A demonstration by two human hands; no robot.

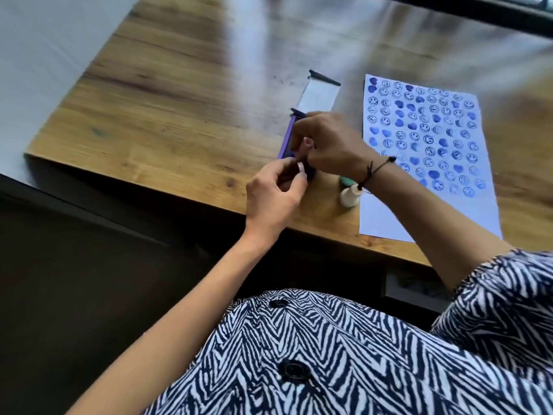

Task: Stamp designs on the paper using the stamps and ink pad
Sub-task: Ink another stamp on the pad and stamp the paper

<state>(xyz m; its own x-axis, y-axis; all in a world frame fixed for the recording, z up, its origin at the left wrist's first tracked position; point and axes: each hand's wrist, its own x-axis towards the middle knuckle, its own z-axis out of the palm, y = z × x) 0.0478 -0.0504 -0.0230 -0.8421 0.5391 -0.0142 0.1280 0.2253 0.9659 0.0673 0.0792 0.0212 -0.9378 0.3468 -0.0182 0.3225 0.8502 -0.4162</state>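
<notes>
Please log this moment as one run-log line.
left hand: at ink pad near end | right hand: over pad | paper: mostly stamped | stamps: unheld

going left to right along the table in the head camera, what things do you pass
Left hand → purple ink pad → right hand → small white stamp → paper covered with blue smileys and hearts.

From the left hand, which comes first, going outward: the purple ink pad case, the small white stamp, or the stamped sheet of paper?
1. Purple ink pad case: right at the left hand's fingertips.
2. Small white stamp: to its right, near the wooden table's front edge.
3. White stamped sheet of paper: farthest right.
</notes>
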